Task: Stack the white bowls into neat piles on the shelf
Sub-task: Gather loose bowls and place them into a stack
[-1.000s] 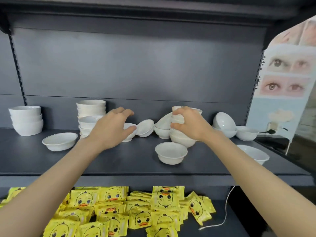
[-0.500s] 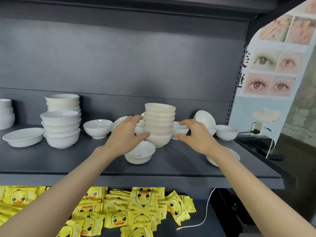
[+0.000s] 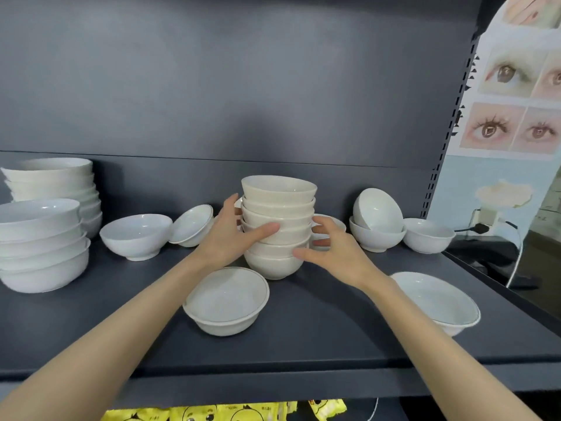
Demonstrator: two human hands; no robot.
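A pile of several small white bowls (image 3: pixel 279 214) stands mid-shelf on the dark grey shelf (image 3: pixel 91 335). My left hand (image 3: pixel 230 235) presses against the pile's left side, thumb across its front. My right hand (image 3: pixel 331 253) is at the pile's right side with fingers spread, fingertips at or just off the lower bowls. A single bowl (image 3: pixel 226 300) sits in front of the pile. Loose bowls lie to the left (image 3: pixel 136 235), one tipped (image 3: pixel 192 224). On the right, one tilted bowl rests in another (image 3: pixel 378 227).
Two taller piles of larger bowls (image 3: pixel 42 244) stand at far left. A wide shallow bowl (image 3: pixel 437 299) sits near the shelf's right front edge, a lone bowl (image 3: pixel 428 235) at back right. Yellow duck packets (image 3: pixel 224 413) lie on the shelf below. A poster of eyes hangs on the right.
The view has moved closer and rightwards. Both hands have closed in on the middle pile: the left now touches its side and the right has come up beside its lower bowls.
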